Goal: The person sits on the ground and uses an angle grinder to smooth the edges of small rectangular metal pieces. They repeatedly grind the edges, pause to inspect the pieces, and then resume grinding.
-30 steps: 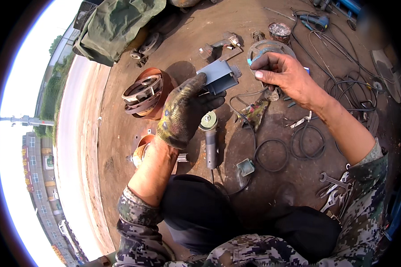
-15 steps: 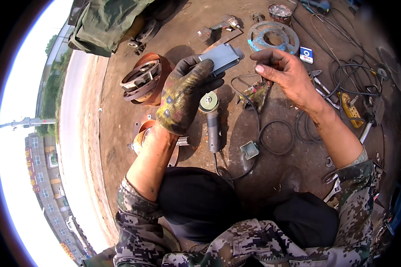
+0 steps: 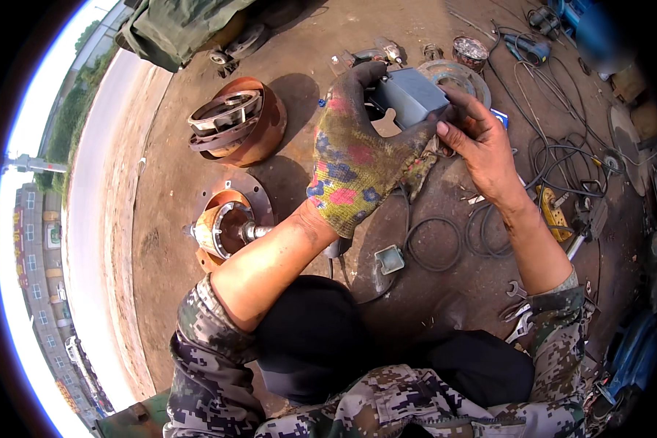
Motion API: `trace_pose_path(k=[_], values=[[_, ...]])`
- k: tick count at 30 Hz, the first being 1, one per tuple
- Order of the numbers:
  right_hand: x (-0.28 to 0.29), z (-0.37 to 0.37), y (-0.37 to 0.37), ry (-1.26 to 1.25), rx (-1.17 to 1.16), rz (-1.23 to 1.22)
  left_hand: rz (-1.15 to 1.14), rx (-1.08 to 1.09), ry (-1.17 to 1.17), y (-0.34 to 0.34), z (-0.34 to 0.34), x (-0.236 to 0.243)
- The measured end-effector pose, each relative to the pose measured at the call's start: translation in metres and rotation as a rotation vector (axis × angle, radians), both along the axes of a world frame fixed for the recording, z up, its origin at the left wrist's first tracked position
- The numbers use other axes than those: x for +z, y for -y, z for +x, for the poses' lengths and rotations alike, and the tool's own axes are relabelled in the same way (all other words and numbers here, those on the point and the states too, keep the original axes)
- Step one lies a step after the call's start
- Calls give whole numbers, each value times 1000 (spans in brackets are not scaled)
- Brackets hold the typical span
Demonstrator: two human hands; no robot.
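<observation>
My left hand (image 3: 354, 146), in a flowered glove with a dark coated palm, is closed around a grey metal box (image 3: 412, 98). A notched opening shows at the box's near left side. My bare right hand (image 3: 482, 142) is at the box's right end, with thumb and fingers pinched together. Whatever lies between those fingertips is too small and dark to make out. Below the hands, a second flowered glove (image 3: 418, 177) lies on the ground, partly covered. Most of an angle grinder is hidden behind my left wrist; only the end of its body (image 3: 337, 249) shows.
A small open greenish box (image 3: 390, 259) sits before my knees. Rusty round housings (image 3: 270, 124) and a flanged part with a shaft (image 3: 230, 226) stand at left. Coiled cables (image 3: 562, 157), a yellow power strip (image 3: 551, 212) and wrenches (image 3: 517, 321) lie at right. A tin (image 3: 470, 51) stands beyond.
My left hand has moved right and turned the grey box, so another face shows. My right hand has come to the box's right end. The view has shifted, and the grinder is now mostly covered.
</observation>
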State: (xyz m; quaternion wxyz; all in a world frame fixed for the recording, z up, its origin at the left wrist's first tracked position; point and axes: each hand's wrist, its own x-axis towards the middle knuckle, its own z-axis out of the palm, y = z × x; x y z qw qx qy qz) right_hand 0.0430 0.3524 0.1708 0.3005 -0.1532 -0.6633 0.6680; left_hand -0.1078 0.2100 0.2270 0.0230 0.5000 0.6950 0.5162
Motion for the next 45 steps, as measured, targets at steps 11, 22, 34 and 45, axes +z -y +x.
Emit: trace_pose_path(k=[11,22,34,45], values=[[6,-1,-1,-134,-103,-110,172,-59,34,-19,5,-7],[-36,13,-27,95,25,-153,-17,-30,201,-1,-16,7],[6,24,-22,-210,-158,-36,-70,-331,215,-4,-18,-18],[26,26,-22,-217,-194,173,-76,-440,480,-2,-5,-17]])
